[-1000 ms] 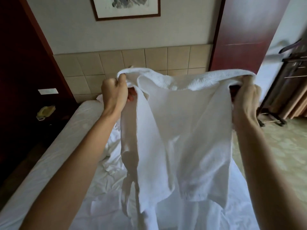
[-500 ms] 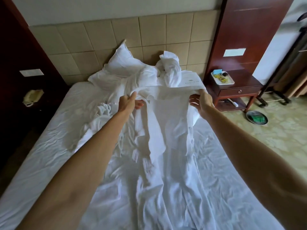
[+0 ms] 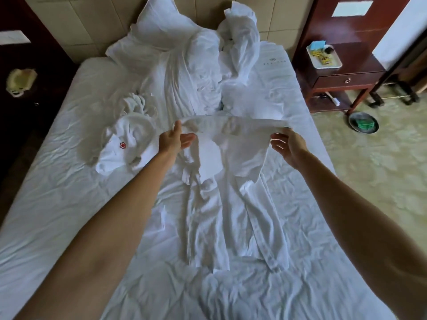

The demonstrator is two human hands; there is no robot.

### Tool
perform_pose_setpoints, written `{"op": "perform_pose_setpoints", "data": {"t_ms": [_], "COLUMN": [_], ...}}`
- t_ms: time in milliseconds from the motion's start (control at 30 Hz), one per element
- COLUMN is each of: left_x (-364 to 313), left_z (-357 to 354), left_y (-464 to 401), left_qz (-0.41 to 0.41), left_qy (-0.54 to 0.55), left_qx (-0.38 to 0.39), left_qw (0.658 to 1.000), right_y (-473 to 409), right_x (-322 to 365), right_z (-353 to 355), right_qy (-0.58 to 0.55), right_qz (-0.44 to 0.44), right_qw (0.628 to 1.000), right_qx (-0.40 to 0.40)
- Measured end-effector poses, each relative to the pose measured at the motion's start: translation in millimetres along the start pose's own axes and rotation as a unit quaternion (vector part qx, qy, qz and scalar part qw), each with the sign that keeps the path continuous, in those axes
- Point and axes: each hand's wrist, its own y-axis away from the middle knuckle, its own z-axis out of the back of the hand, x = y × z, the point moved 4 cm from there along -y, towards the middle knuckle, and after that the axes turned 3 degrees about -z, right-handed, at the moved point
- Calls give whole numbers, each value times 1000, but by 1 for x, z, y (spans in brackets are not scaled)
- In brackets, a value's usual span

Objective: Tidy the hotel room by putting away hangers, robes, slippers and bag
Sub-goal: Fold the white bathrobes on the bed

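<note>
Both forearms reached forward over the bed [image 3: 57,204], its white sheet wrinkled. A white robe [image 3: 231,192] lay lengthwise down the middle of the sheet, hem nearest the camera, collar end lifted off the sheet and stretched between the two hands. Left hand [image 3: 172,140] was at the left end of the collar: fingers fairly straight and slightly apart, thumb up against the fabric edge; whether it pinched the cloth could not be told. Right hand [image 3: 287,144] was at the right end, fingers loosely spread and relaxed, tips touching the collar edge. Left of the left hand, a second robe [image 3: 124,146] sat crumpled on the sheet, a small red emblem showing. Beyond the collar: bunched bedding and pillows [image 3: 166,38] against the tiled headboard. Far right: wooden nightstand [image 3: 346,77] carrying a tray [image 3: 323,56]; a round dish [image 3: 363,123] on the floor beside it.
</note>
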Motion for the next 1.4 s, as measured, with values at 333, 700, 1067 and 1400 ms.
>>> {"op": "perform_pose_setpoints", "data": {"t_ms": [333,700,1067,1400], "left_x": [238,419,409,404], "left_z": [54,84,118,68], "left_y": [101,212,115,-42], "left_qz": [220,388,280,237], "left_qy": [47,44,-367,-319], "left_qx": [-37,-78,-74,-15], "left_qw": [974,917,884,918], "right_y": [45,98,92,23], "right_x": [-223,-381,-392,-491], "right_z": [108,208,139,-109], "right_qy": [-36,-51,520,658], "right_qz": [-181,-296,61,6], "right_qw": [979,935,819,752], "right_qx": [-91,-188,-235,21]}}
